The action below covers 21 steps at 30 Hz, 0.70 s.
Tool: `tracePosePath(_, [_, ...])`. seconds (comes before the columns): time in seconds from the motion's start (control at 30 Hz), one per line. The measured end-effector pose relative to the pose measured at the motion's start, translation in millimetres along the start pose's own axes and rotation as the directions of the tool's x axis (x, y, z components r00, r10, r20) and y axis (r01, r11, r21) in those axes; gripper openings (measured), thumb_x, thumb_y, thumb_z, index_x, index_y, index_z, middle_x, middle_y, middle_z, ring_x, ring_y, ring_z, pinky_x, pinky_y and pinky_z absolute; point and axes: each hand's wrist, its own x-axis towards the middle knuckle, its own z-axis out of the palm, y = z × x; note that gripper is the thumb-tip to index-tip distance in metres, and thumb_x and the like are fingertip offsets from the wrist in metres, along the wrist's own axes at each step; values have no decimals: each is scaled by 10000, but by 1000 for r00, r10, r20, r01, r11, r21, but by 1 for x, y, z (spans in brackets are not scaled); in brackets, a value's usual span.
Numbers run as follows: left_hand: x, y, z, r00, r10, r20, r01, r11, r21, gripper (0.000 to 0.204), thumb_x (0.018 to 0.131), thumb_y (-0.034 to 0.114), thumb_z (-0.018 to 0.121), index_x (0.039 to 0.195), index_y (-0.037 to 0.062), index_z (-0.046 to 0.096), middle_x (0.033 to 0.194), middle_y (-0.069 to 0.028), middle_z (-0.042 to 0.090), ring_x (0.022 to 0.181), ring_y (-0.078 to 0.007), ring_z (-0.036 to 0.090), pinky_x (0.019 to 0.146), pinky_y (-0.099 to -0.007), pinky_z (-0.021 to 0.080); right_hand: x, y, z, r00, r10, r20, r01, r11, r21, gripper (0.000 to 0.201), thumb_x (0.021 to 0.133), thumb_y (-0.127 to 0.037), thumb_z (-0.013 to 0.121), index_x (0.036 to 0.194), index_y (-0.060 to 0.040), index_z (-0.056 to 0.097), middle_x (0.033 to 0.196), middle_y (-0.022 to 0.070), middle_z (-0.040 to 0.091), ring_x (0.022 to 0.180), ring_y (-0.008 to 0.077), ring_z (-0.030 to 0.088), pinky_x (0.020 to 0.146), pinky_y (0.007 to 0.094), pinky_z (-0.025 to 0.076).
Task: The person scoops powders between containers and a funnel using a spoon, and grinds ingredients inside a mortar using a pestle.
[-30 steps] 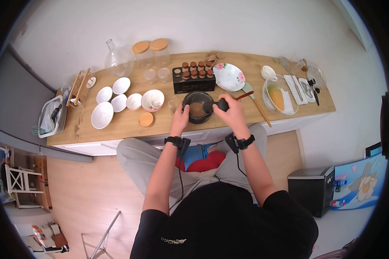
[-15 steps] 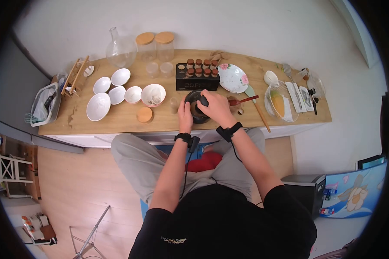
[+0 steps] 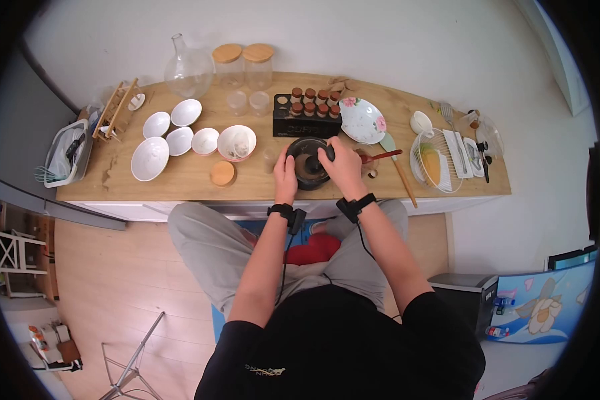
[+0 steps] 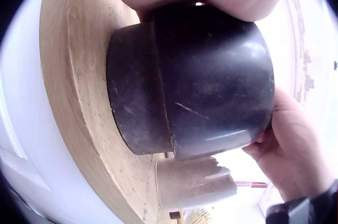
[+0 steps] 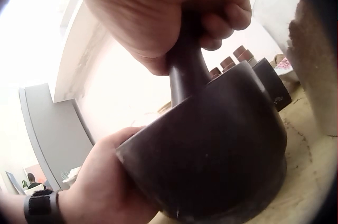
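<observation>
A black mortar (image 3: 311,183) stands near the counter's front edge, with some brownish matter inside. My left hand (image 3: 285,180) holds its left side; the right wrist view shows that hand (image 5: 105,182) against the dark wall. My right hand (image 3: 345,172) grips the handle of a black pestle (image 3: 317,160), which leans to the right with its lower end inside the mortar. In the right wrist view the fingers wrap the pestle (image 5: 187,76) above the rim. The left wrist view has the mortar (image 4: 211,81) up close, its inside hidden.
Behind the mortar is a black rack (image 3: 307,127) of brown-capped jars. White bowls (image 3: 150,160) and a wooden lid (image 3: 223,174) lie left. To the right are a floral plate (image 3: 362,120), a red-handled brush (image 3: 383,155), a spatula (image 3: 405,180) and a wire basket (image 3: 433,160).
My right hand and the pestle top swung left over the mortar, then back a little to the right. My left hand stays at the mortar's side. The head view has shifted slightly.
</observation>
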Motion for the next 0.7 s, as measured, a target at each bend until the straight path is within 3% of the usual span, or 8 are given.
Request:
tracePosePath(0.07, [1, -2, 0, 1000, -5, 1, 5, 1000, -13, 408, 1010, 146, 437, 1342, -89, 464, 1283, -151, 572, 1149, -196, 543, 1006, -294, 399, -11, -4, -3, 1000, -3, 1, 3, 1000, -9, 242, 831, -279, 676, 911, -81, 562, 729, 142, 632, 705, 353, 639, 603, 436, 490])
tracePosePath(0.13, [1, -3, 0, 1000, -8, 1, 8, 1000, -24, 408, 1009, 146, 436, 1340, -91, 464, 1281, -151, 573, 1147, -198, 544, 1003, -294, 401, -19, -14, -3, 987, -159, -39, 158, 987, -15, 214, 811, -250, 682, 889, -85, 572, 747, 125, 598, 680, 339, 627, 584, 426, 502])
tracePosePath(0.2, [1, -4, -1, 1000, -7, 13, 8, 999, -53, 404, 1010, 144, 435, 1337, -91, 466, 1276, -151, 574, 1148, -198, 544, 998, -290, 405, -20, -26, -2, 979, -203, -4, 202, 978, -56, 223, 790, -251, 694, 881, -85, 575, 748, 115, 582, 668, 325, 622, 591, 427, 501])
tracePosePath(0.27, [1, -5, -1, 1000, -10, 15, 10, 998, -57, 401, 1011, 147, 433, 1339, -81, 470, 1260, -143, 582, 1140, -191, 545, 995, -291, 412, -16, -36, 2, 941, -337, 37, 339, 938, -70, 234, 778, -251, 695, 885, -78, 580, 755, 112, 583, 678, 318, 626, 605, 434, 499])
tracePosePath(0.3, [1, -7, -2, 1000, -11, 14, 12, 998, -61, 398, 1013, 151, 431, 1341, -71, 475, 1244, -134, 589, 1132, -184, 547, 992, -292, 418, -11, -42, 3, 945, -320, 58, 324, 942, -82, 263, 754, -256, 720, 901, -87, 584, 764, 101, 604, 746, 307, 637, 615, 419, 506])
tracePosePath(0.57, [0, 2, -1, 999, 44, 10, -45, 997, 70, 396, 1016, 149, 431, 1340, -74, 473, 1270, -126, 573, 1140, -171, 533, 1003, -285, 395, 37, -24, 22, 975, -206, 82, 211, 976, -58, 338, 762, -343, 716, 935, -63, 637, 755, 145, 655, 719, 337, 665, 612, 433, 526])
tracePosePath(0.7, [0, 0, -2, 1000, 17, 22, -17, 1000, 5, 395, 1016, 152, 430, 1336, -74, 478, 1271, -131, 578, 1150, -181, 534, 1007, -291, 394, 41, -1, 9, 983, -160, 84, 167, 982, -84, 350, 792, -378, 704, 934, -68, 629, 748, 142, 667, 703, 333, 666, 613, 435, 522])
